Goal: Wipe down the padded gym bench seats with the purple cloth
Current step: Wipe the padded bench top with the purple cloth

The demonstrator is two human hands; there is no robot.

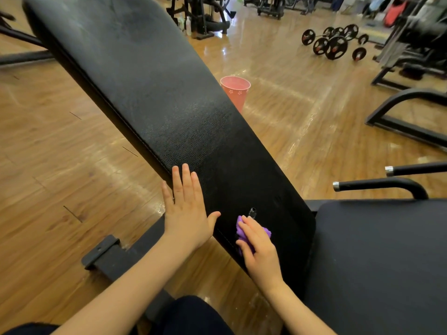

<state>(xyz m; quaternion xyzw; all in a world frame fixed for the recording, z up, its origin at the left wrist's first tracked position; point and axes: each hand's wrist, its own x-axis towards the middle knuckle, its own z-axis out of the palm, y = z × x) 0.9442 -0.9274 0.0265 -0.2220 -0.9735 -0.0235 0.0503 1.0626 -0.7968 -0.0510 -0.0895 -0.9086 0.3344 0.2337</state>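
The left hand point(185, 209) lies flat with straight fingers on the near edge of the long black bench pad point(154, 97), holding nothing. Just right of it, the right hand point(260, 247) presses the bunched purple cloth point(242, 232) onto the pad's lower end, fingers curled over it. The pad's long axis runs up and away to the left from both hands, so I judge the wiping must go that way. A second seat point(377, 262) waits further right.

No text, brand, number or sign can be read anywhere in this view. The pink bucket point(235, 89) carries small white flower marks near its rim, but no letters. The weight plates point(336, 47) on the floor show reddish centre marks too small and blurred to make out.
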